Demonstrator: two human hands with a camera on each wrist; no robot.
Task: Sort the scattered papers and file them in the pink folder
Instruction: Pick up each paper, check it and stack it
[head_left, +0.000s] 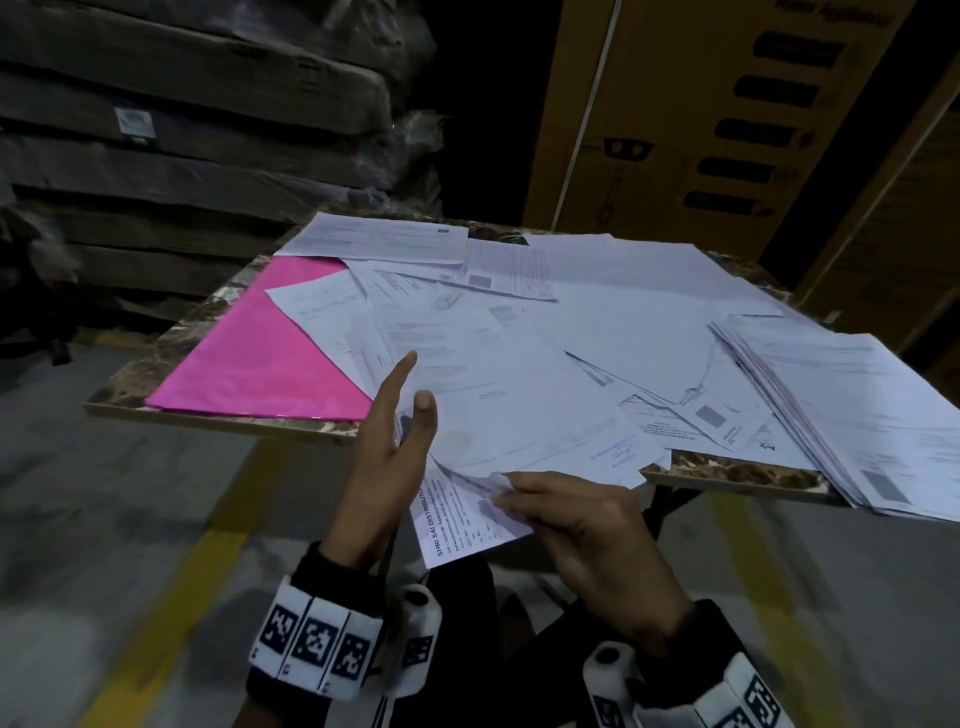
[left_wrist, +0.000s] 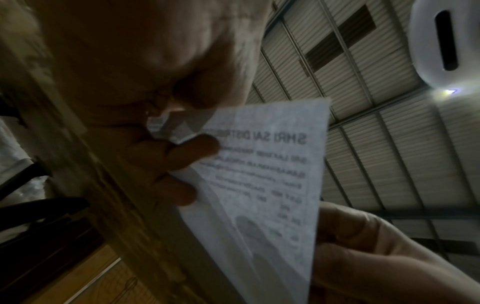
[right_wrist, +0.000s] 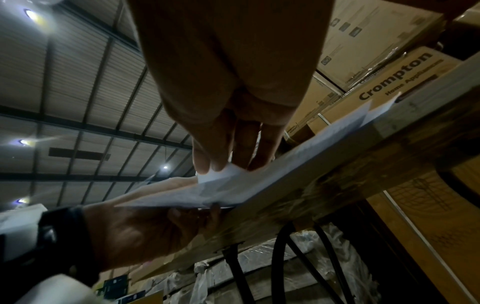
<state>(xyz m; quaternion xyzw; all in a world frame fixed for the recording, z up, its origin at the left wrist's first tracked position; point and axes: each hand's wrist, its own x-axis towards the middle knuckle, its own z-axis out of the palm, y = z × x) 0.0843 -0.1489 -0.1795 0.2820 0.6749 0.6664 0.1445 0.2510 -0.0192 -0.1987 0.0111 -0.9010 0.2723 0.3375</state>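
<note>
at the far left of the table (head_left: 218, 423) lies the pink folder (head_left: 270, 358), flat and closed, its right side tucked under the nearest of the scattered papers (head_left: 597, 322). just right of the folder's near corner the left hand (head_left: 387, 457) reaches up from the table's front edge, wrist low and forearm rising, index finger straight and pointing away over the sheets, thumb (head_left: 423, 410) raised beside it on top of a sheet; from underneath, the left wrist view shows the other fingers (left_wrist: 182, 158) curled beneath a printed sheet (head_left: 457, 519) headed "shri sai", so this hand pinches that sheet between thumb and fingers. the sheet hangs off the front edge. next to it the right hand (head_left: 582, 525) comes in palm down, knuckles up, its fingertips (right_wrist: 205, 162) gathered together and nipping the curled near edge of the papers on top. further right, a thicker stack of papers (head_left: 857, 405) overhangs the table's right corner. cardboard boxes (head_left: 701, 119) stand behind the table.
</note>
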